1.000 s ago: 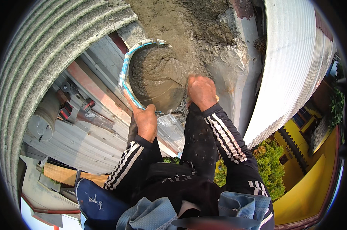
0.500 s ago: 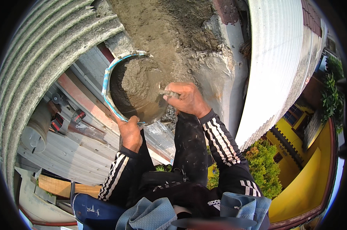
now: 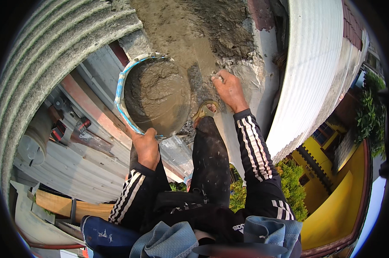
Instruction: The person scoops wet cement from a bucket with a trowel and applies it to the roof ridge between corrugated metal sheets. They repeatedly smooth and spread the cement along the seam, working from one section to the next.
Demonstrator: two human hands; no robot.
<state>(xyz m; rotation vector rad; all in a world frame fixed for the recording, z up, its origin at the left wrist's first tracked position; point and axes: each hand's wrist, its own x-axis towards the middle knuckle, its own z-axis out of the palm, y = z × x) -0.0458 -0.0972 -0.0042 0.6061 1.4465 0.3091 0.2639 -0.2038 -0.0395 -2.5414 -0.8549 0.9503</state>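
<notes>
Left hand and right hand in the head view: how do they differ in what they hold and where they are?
The left hand grips the near rim of the bucket, while the right hand holds a trowel. The left hand is closer to the person's body; the right hand reaches farther forward, right of the bucket. Both are bare and emerge from black sleeves with white stripes.

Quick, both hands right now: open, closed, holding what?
Left hand: closed on the near rim of the bucket.
Right hand: closed, holding the trowel, blade outside the bucket.
</notes>
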